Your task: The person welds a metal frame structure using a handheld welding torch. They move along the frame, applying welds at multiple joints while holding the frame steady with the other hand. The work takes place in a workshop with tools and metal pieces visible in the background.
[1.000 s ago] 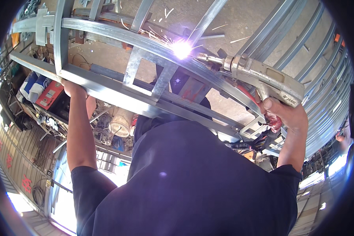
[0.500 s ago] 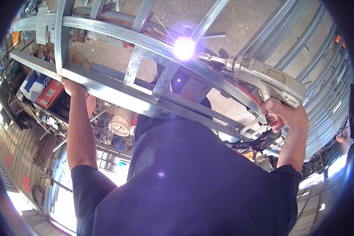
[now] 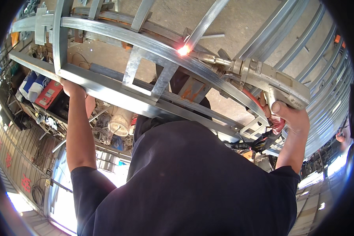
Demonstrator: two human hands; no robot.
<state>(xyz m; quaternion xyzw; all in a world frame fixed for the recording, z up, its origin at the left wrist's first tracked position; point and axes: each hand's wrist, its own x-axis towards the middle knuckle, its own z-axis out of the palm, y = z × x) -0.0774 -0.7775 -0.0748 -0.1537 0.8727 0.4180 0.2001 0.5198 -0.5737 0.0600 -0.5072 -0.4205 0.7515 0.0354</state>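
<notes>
My right hand [image 3: 289, 116] grips the handle of a grey metal welding gun [image 3: 263, 76], a finger on its trigger. The gun's tip points left at a small orange glow [image 3: 183, 50] on a curved galvanised steel bar [image 3: 153, 41]. My left hand [image 3: 71, 87] holds the lower straight bar of the same steel frame [image 3: 106, 84]. Short uprights [image 3: 130, 67] join the curved bar to the straight one. My dark shirt fills the lower middle of the view.
Bundles of long steel strips [image 3: 322, 70] lie at the right. A cluttered area with a white bucket [image 3: 120, 122], red and blue boxes [image 3: 47, 92] and tools sits at the left. Concrete floor [image 3: 240, 23] lies beyond the frame. Another person's hand [image 3: 343, 138] shows at the far right edge.
The bright white welding flash with flying sparks has shrunk to a small orange glow. Both hands keep their places on the frame and the gun.
</notes>
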